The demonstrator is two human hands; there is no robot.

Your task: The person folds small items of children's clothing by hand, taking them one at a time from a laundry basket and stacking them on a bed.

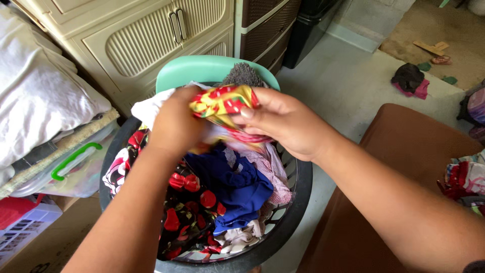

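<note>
Laundry fills a round dark plastic basket (pixel 295 202) with slotted walls, and both hands work just above its far rim. The left hand (pixel 174 124) and the right hand (pixel 283 124) share one small yellow cloth printed with red and green shapes (pixel 222 103), bunched between them. The right hand's fingers (pixel 247 112) are clenched on the cloth's right end, thumb pressed on top. The left hand is curled over the cloth's left end with its back to the camera, so its fingers are hidden; it looks closed on the fabric. The cloth's long axis runs roughly left to right from one hand to the other, and it hangs clear above the heap, not resting in it. Neither hand is nearer: each has an end.

Directly beneath lies a pink patterned garment (pixel 270 167), beside it a crumpled royal-blue garment (pixel 237 189), and to the left a black fabric with large red flowers (pixel 184 212) draped over the basket's near-left rim. A white cloth (pixel 146 108) sits at the far left of the heap. Behind the basket stands a mint-green plastic chair back (pixel 202 68) with a grey fuzzy item (pixel 243 75) on it. A cream louvred cabinet (pixel 141 40) is beyond, and a brown cushioned seat (pixel 404 151) lies to the right.
</note>
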